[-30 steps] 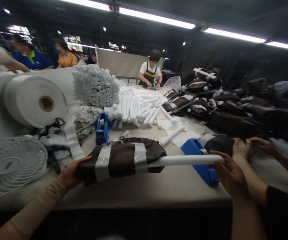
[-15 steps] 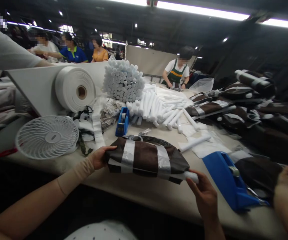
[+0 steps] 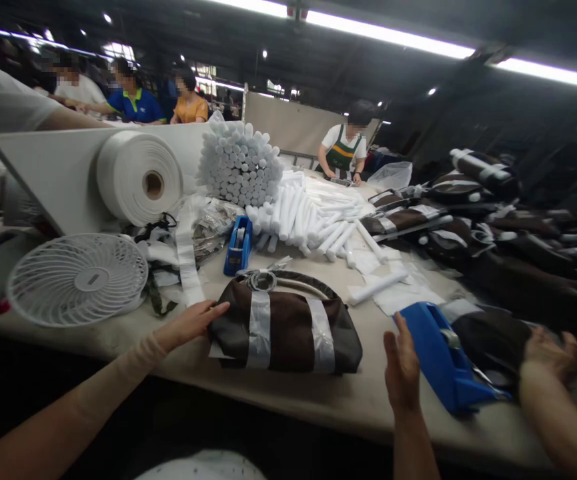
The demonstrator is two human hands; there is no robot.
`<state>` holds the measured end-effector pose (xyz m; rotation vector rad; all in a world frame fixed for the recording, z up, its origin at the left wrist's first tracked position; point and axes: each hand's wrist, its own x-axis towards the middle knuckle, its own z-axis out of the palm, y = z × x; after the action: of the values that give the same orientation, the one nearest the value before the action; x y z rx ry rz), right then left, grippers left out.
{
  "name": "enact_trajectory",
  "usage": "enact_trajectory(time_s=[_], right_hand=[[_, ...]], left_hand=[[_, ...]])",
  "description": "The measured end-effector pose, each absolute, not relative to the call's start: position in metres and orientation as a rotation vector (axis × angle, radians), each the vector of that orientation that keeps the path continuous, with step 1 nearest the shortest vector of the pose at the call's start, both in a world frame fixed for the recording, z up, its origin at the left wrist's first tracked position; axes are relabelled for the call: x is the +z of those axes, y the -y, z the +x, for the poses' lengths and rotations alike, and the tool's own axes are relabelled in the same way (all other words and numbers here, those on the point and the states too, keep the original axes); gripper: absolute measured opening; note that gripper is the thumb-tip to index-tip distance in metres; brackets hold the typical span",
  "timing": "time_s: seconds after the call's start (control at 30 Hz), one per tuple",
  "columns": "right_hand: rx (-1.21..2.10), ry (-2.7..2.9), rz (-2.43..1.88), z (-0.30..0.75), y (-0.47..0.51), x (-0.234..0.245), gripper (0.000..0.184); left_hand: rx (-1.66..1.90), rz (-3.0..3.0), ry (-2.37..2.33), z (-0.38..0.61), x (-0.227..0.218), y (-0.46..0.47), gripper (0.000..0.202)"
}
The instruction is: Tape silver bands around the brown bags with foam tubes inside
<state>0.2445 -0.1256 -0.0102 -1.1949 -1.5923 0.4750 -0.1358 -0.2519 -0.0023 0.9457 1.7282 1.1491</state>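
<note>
A dark brown bag (image 3: 288,327) with two bands of shiny clear wrap and a curved handle stands at the table's near side. My left hand (image 3: 195,327) grips its left end, thumb side uppermost; the bag hides part of the fingers. To the right of the bag, and apart from it, my right hand (image 3: 402,363) is raised with stretched fingers and nothing in it. That hand is close to a large blue tape dispenser (image 3: 438,357). A coiled grey cord or strap (image 3: 262,280) lies behind the bag, near its handle.
White foam rods (image 3: 298,210) are heaped behind. A smaller blue tape dispenser (image 3: 238,245), a white fan cover (image 3: 81,280) and a big white roll (image 3: 135,177) stand leftward. More brown bags (image 3: 468,227) pile up right. A co-worker's hand (image 3: 548,350) works at the right edge.
My right hand has let go of the white rod end at the bag's right side and opened. The bag has turned and settled lower, and the rod end no longer shows.
</note>
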Motion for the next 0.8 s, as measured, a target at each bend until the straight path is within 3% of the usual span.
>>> enact_trajectory(time_s=[0.13, 0.23, 0.33, 0.57, 0.67, 0.8], right_hand=[[0.16, 2.078, -1.037, 0.21, 0.136, 0.02, 0.063], [0.033, 2.506, -1.004, 0.17, 0.125, 0.011, 0.078], [0.056, 2.711, -1.118, 0.153, 0.107, -0.015, 0.091], [0.238, 2.756, -1.225, 0.158, 0.095, -0.039, 0.095], [0.288, 2.637, -1.254, 0.162, 0.085, -0.033, 0.082], [0.134, 2.314, -1.183, 0.177, 0.066, -0.02, 0.036]], left_hand=[[0.942, 2.056, -2.225, -0.111, 0.015, 0.247, 0.082], [0.735, 2.535, -2.118, -0.074, 0.001, 0.23, 0.098], [0.628, 2.648, -2.097, -0.051, -0.028, 0.218, 0.104], [0.686, 2.593, -2.121, -0.056, -0.056, 0.215, 0.104], [0.719, 2.58, -2.099, -0.058, -0.054, 0.219, 0.103], [0.898, 2.588, -1.971, -0.055, -0.022, 0.209, 0.092]])
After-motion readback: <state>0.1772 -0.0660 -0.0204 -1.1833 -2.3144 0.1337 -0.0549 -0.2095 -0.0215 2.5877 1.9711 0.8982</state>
